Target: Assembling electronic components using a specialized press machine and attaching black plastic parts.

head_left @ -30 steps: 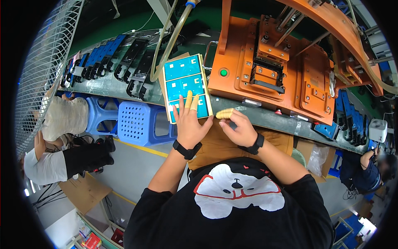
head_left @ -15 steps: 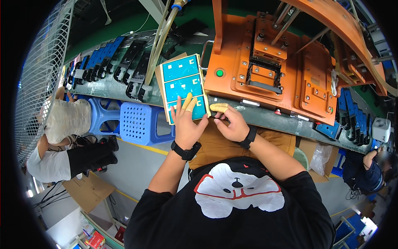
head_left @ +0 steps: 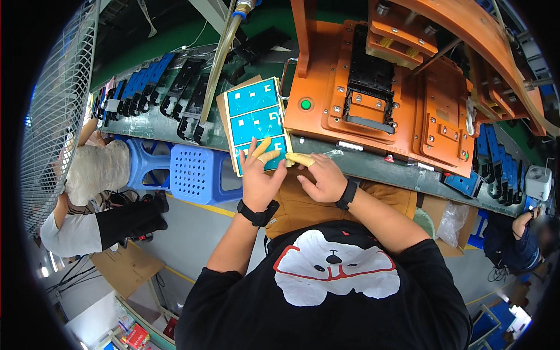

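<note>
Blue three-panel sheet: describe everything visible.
Flat rectangular blue sheet, slightly glossy, paper or film by its look; three panels on a cream backing with pale borders. The upper two show small pale squares and a bracket-shaped mark; fingers partly cover the third. It lies slightly skewed over brown card, left of the orange machine. The left hand rests on its near end; right fingertips meet its right corner, contact unclear.

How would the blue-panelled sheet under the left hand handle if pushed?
The blue-panelled sheet would probably slide rather than tip: it lies flat. It looks thin for its area, so likely light and possibly bendy. The left hand reaches over its near end and might hold it back.
</note>
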Motion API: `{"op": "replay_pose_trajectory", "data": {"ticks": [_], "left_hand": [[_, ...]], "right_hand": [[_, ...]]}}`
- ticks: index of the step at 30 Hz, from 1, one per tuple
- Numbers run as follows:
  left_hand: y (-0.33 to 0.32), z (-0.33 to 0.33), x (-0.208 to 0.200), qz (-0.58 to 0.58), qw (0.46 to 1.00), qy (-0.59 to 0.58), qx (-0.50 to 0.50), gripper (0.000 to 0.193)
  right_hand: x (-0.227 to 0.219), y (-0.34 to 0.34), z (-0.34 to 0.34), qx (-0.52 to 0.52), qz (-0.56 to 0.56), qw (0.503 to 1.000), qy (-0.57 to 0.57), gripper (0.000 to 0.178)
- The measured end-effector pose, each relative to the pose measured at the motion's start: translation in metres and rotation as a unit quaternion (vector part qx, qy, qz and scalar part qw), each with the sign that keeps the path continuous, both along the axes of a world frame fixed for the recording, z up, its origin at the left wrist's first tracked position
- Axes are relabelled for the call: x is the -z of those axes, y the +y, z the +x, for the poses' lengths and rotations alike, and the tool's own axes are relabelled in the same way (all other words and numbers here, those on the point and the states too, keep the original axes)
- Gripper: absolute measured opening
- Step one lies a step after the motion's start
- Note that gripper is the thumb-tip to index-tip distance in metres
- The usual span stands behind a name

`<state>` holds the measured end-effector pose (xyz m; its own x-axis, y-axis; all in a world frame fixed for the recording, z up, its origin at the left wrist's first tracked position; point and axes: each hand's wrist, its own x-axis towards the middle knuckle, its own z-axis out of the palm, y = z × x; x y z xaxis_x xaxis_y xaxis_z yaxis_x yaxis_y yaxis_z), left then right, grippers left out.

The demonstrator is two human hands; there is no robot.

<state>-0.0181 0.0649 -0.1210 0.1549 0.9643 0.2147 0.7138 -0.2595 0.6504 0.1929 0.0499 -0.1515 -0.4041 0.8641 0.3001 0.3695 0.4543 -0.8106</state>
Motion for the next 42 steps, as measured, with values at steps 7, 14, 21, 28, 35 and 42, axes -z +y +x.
{"op": "replay_pose_trajectory", "data": {"ticks": [7,14,21,28,35,42], "left_hand": [[0.026,-0.041,-0.024,-0.104,0.968,-0.209,-0.095,0.015],[0.008,-0.001,-0.021,0.037,0.997,0.013,0.068,0.018],[0.028,-0.037,0.001,-0.096,0.962,-0.247,-0.067,0.012],[0.037,-0.21,-0.064,0.048,0.909,-0.31,-0.274,0.022],[-0.023,-0.071,-0.121,-0.3,0.875,-0.361,0.121,0.024],[0.099,0.08,-0.144,-0.071,0.928,-0.207,0.302,0.025]], "right_hand": [[-0.001,0.0,-0.003,0.003,0.141,0.989,-0.035,0.043],[0.004,0.0,0.004,-0.012,0.072,0.996,-0.053,0.048],[0.009,-0.004,0.003,-0.061,0.145,0.984,-0.088,0.05],[-0.044,-0.015,0.024,-0.029,0.181,0.982,-0.05,0.041],[-0.177,0.017,0.106,0.249,0.288,0.896,-0.228,0.026],[-0.259,-0.032,0.152,0.214,0.259,0.936,-0.105,0.022]]}}
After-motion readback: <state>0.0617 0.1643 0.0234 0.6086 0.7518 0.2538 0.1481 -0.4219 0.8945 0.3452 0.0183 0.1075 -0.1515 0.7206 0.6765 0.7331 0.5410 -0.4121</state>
